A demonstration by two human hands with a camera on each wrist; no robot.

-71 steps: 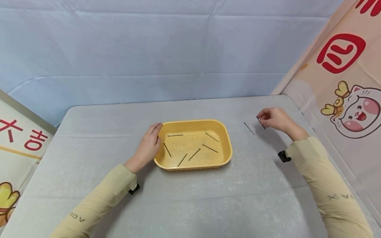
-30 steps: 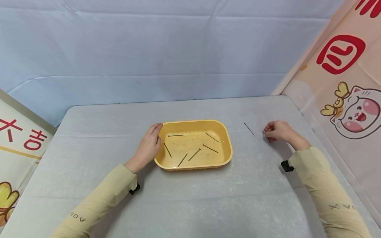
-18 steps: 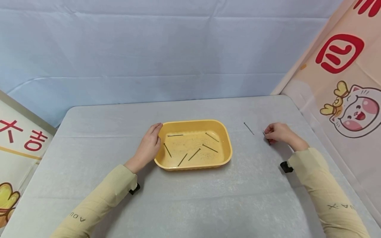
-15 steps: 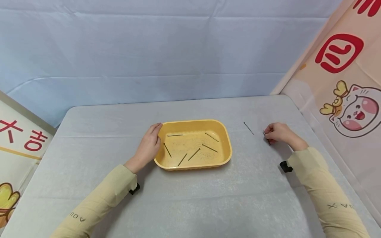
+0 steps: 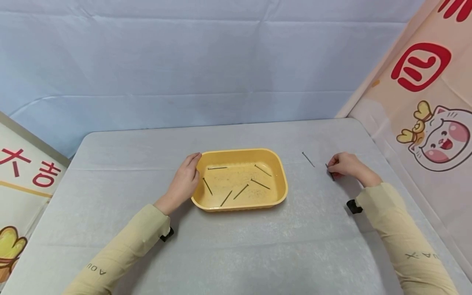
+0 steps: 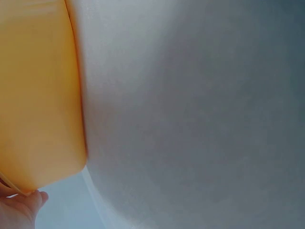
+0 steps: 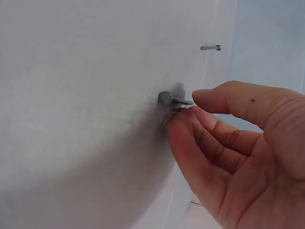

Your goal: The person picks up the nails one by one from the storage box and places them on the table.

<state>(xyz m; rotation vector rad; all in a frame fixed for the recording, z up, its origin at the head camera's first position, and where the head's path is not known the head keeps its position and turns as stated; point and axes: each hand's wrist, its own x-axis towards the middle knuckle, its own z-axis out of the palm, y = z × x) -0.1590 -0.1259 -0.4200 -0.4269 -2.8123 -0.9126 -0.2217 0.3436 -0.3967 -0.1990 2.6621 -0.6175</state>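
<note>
A yellow plastic tray point(image 5: 239, 209) stands on the table, with several nails point(image 5: 241, 191) scattered over its floor. My left hand point(image 5: 182, 182) grips the tray's left rim; the left wrist view shows fingertips at the rim's corner beside the yellow wall point(image 6: 43, 105). To the right of the tray, my right hand point(image 5: 344, 165) is low over the table, thumb and fingers pinching a nail point(image 7: 164, 98) whose round head points away from the palm. Another nail point(image 5: 308, 159) lies by itself between tray and right hand.
A grey cloth covers the table point(image 5: 236, 254). Pale blue cloth point(image 5: 177, 73) hangs behind its back edge. Printed panels stand at the left point(image 5: 22, 196) and right point(image 5: 442, 180) sides.
My right hand has come down and toward the front edge with the nail, then stayed nearly still; the nail now appears flatter against the table. My left hand and the tray have not moved.
</note>
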